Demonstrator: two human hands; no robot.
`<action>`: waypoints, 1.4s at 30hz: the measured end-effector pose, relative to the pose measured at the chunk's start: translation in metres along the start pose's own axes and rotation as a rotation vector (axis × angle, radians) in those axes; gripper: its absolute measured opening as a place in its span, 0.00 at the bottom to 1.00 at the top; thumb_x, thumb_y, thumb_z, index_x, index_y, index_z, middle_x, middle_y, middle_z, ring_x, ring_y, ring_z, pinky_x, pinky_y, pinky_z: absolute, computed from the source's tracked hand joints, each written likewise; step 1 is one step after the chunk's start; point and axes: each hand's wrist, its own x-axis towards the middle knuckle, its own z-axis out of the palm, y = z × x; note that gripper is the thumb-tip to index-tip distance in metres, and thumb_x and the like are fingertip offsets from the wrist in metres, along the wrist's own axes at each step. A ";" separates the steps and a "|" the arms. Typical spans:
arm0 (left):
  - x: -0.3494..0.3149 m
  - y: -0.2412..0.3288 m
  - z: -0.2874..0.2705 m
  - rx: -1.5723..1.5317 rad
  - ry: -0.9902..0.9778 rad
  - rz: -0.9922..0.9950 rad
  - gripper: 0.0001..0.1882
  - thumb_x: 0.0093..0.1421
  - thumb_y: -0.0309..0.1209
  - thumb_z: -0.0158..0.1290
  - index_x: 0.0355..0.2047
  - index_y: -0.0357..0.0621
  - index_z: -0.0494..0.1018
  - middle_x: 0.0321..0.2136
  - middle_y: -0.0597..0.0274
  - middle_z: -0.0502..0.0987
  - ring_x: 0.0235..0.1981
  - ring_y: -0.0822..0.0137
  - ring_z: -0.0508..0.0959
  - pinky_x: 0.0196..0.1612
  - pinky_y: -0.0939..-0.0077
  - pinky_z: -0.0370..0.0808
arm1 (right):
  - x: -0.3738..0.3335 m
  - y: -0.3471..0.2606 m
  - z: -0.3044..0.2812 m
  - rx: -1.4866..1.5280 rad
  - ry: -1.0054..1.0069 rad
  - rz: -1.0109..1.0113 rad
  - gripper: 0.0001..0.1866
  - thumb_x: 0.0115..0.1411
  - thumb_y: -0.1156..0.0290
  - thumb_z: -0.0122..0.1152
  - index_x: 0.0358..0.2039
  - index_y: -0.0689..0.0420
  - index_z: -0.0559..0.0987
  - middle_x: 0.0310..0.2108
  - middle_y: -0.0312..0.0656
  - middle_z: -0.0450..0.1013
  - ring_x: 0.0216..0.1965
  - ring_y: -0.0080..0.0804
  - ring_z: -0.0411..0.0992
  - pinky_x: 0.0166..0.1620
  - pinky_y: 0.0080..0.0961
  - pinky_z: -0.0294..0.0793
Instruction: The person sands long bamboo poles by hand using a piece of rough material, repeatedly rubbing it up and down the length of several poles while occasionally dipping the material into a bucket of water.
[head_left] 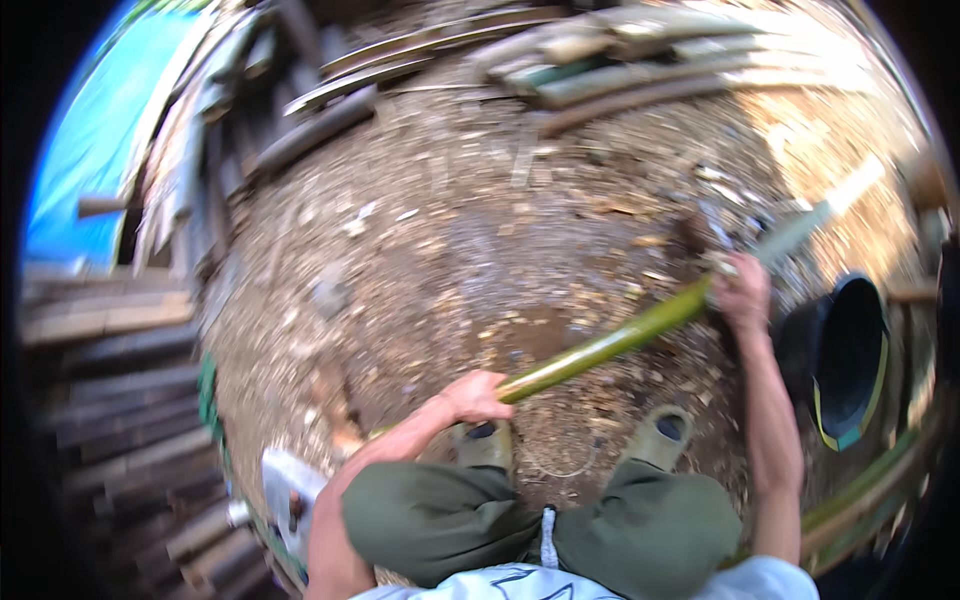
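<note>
A long green bamboo pole lies slantwise across the view in front of my knees, its far end rising to the right. Near its lower left part, my left hand is closed round it, above my left shoe. Farther along, my right hand also grips the pole. Beyond that hand the pole looks pale and blurred in the sunlight. A thin stretch of it seems to pass behind my left forearm, where its end is hidden.
Bamboo poles are piled at the back; stacked lengths fill the left side. A black bucket stands tilted at the right. Chips litter the dirt ground. A blue tarp shows at upper left, a whitish object by my left arm.
</note>
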 end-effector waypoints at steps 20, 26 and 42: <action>-0.030 -0.052 -0.024 0.433 0.431 0.051 0.49 0.45 0.45 0.69 0.65 0.43 0.60 0.58 0.44 0.68 0.60 0.44 0.68 0.64 0.53 0.66 | -0.089 0.202 -0.239 0.931 -0.083 1.610 0.15 0.60 0.55 0.69 0.35 0.52 0.77 0.29 0.39 0.78 0.28 0.35 0.79 0.28 0.40 0.83; 0.087 0.030 -0.006 0.186 0.129 0.349 0.43 0.50 0.46 0.65 0.62 0.40 0.64 0.56 0.41 0.72 0.56 0.45 0.74 0.60 0.56 0.69 | -0.173 0.260 -0.180 0.129 -0.491 1.195 0.25 0.60 0.56 0.63 0.52 0.59 0.76 0.42 0.47 0.78 0.42 0.44 0.76 0.44 0.40 0.77; 0.030 0.001 -0.025 0.351 0.350 -0.027 0.19 0.48 0.36 0.62 0.41 0.47 0.75 0.35 0.49 0.82 0.39 0.45 0.81 0.45 0.52 0.77 | 0.025 0.083 -0.076 0.295 -0.114 0.567 0.08 0.58 0.73 0.63 0.39 0.57 0.81 0.37 0.41 0.79 0.38 0.33 0.77 0.46 0.33 0.78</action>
